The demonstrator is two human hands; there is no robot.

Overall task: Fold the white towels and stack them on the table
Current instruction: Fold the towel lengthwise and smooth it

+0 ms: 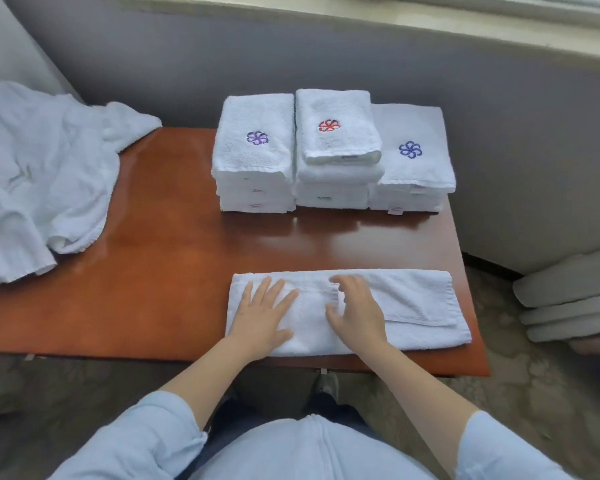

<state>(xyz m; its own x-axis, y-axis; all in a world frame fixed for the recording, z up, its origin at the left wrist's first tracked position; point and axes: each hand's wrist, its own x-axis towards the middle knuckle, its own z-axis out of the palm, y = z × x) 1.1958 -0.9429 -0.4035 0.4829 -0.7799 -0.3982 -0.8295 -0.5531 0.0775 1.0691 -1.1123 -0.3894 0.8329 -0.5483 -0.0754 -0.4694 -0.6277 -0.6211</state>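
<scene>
A white towel [420,303], folded into a long strip, lies along the front edge of the red-brown table [174,271]. My left hand [262,315] lies flat on its left part, fingers straight and spread. My right hand [357,310] rests on the middle of the strip, fingers slightly bent on the cloth at a fold edge. At the table's far side stand three stacks of folded white towels: the left stack [253,157] has a purple flower emblem on top, the middle stack [336,140] a red one, the right stack [413,157] a blue one.
A heap of unfolded white towels [39,174] covers the table's left end and hangs over its edge. Grey cushions [568,299] lie on the floor at the right. A grey wall runs behind the table. Patterned carpet lies below.
</scene>
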